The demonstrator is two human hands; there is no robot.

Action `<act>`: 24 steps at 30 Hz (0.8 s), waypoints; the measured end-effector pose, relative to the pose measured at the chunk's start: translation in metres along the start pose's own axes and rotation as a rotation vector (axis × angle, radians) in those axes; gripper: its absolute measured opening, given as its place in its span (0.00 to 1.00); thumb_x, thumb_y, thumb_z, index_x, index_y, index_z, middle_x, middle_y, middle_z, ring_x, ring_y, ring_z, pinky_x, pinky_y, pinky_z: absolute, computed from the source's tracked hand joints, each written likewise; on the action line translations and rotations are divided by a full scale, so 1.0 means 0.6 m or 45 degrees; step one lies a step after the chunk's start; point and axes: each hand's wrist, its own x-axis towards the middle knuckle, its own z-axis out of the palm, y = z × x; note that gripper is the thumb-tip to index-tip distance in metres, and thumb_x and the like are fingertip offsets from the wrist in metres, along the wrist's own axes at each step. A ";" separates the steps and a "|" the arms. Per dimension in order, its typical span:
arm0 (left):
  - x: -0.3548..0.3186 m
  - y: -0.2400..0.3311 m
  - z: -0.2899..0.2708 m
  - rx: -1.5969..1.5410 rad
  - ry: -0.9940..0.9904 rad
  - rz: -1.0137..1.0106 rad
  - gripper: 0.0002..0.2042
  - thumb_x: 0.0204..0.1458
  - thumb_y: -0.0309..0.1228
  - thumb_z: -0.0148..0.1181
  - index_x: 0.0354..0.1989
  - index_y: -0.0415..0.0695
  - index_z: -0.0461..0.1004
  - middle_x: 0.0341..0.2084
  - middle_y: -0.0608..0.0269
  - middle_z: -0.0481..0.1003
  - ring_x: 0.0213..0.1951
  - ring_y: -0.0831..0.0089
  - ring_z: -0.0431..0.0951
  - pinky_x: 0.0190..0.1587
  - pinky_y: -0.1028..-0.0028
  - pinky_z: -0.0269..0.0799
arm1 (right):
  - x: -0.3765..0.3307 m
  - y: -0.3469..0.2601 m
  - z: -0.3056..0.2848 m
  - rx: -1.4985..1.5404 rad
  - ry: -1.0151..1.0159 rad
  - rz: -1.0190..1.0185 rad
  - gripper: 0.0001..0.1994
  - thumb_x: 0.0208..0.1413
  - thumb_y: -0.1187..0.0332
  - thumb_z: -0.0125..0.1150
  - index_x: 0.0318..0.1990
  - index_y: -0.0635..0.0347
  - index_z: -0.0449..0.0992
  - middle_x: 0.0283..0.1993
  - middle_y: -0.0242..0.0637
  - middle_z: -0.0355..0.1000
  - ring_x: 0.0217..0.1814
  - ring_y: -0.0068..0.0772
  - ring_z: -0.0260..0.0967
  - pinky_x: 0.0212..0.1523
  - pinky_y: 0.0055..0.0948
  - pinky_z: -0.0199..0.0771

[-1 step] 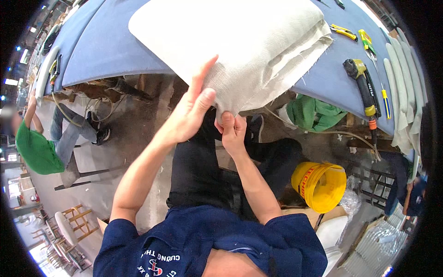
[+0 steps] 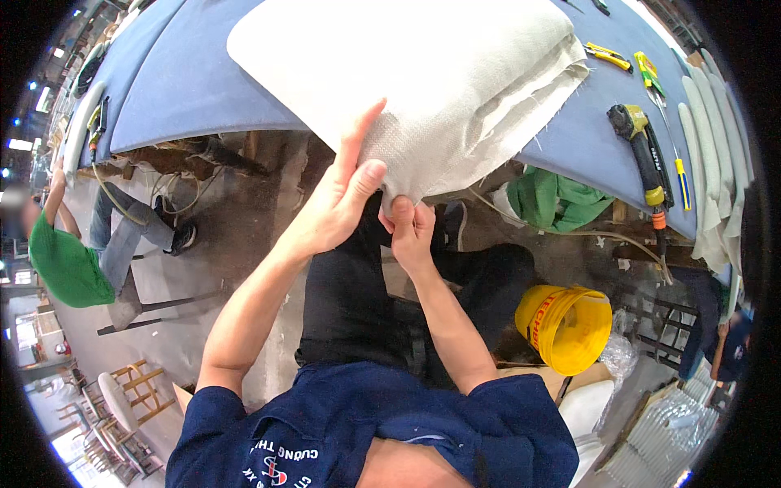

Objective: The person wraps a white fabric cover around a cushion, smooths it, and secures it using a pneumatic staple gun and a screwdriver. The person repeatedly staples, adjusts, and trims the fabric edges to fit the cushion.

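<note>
Both our hands meet at the near corner of a pale fabric cushion [image 2: 415,73], which lies on the blue bench [image 2: 195,73] and hangs over its front edge. Our left hand [image 2: 342,199] is spread flat against the underside of the cushion corner, fingers pointing up and thumb pressed on the cloth. Our right hand [image 2: 407,232] is closed, pinching the lowest tip of the fabric between thumb and fingers, just beside the left thumb. The cushion sits above and beyond the hands, with frayed fabric layers showing on its right side. To the right on the bench we see a yellow and black power tool [image 2: 643,154]. Under the bench there is green cloth [image 2: 557,199] and a yellow bucket [image 2: 565,325].
</note>
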 end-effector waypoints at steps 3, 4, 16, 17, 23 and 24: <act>-0.005 -0.025 -0.004 0.136 -0.014 0.108 0.39 0.67 0.35 0.58 0.80 0.43 0.42 0.79 0.42 0.46 0.80 0.52 0.44 0.78 0.56 0.42 | 0.001 0.024 0.000 0.014 0.003 -0.027 0.26 0.74 0.48 0.51 0.28 0.60 0.70 0.23 0.24 0.64 0.22 0.15 0.57 0.21 0.22 0.57; -0.007 -0.026 -0.007 0.157 -0.039 0.107 0.40 0.66 0.35 0.60 0.81 0.44 0.42 0.79 0.42 0.47 0.80 0.51 0.45 0.77 0.56 0.44 | 0.000 0.026 0.001 0.012 0.017 -0.029 0.26 0.74 0.48 0.51 0.28 0.60 0.70 0.23 0.24 0.64 0.22 0.15 0.57 0.21 0.22 0.56; 0.004 -0.033 0.018 0.210 0.137 0.274 0.37 0.61 0.29 0.66 0.77 0.44 0.53 0.63 0.35 0.69 0.63 0.44 0.73 0.63 0.56 0.67 | 0.033 -0.116 -0.044 -0.561 -0.323 0.220 0.20 0.74 0.62 0.54 0.28 0.65 0.74 0.20 0.31 0.68 0.22 0.21 0.64 0.22 0.28 0.63; 0.005 -0.035 0.016 0.239 0.190 0.348 0.36 0.61 0.29 0.66 0.76 0.46 0.56 0.59 0.34 0.73 0.58 0.42 0.79 0.58 0.57 0.74 | 0.046 -0.173 -0.063 -0.935 -0.385 0.109 0.16 0.69 0.64 0.58 0.29 0.66 0.77 0.20 0.34 0.71 0.23 0.28 0.69 0.27 0.33 0.70; 0.006 -0.017 0.013 0.051 -0.050 0.012 0.34 0.63 0.26 0.62 0.75 0.44 0.54 0.62 0.35 0.71 0.64 0.45 0.74 0.65 0.57 0.68 | 0.187 -0.361 -0.347 -2.656 0.638 -0.560 0.33 0.59 0.57 0.68 0.70 0.51 0.65 0.66 0.46 0.67 0.72 0.51 0.59 0.68 0.55 0.62; 0.010 -0.020 0.021 0.081 -0.043 0.077 0.33 0.63 0.26 0.62 0.75 0.44 0.55 0.61 0.35 0.72 0.63 0.45 0.75 0.64 0.56 0.69 | 0.204 -0.367 -0.425 -2.831 0.542 -0.368 0.35 0.61 0.54 0.66 0.73 0.49 0.63 0.65 0.48 0.69 0.70 0.54 0.64 0.66 0.57 0.65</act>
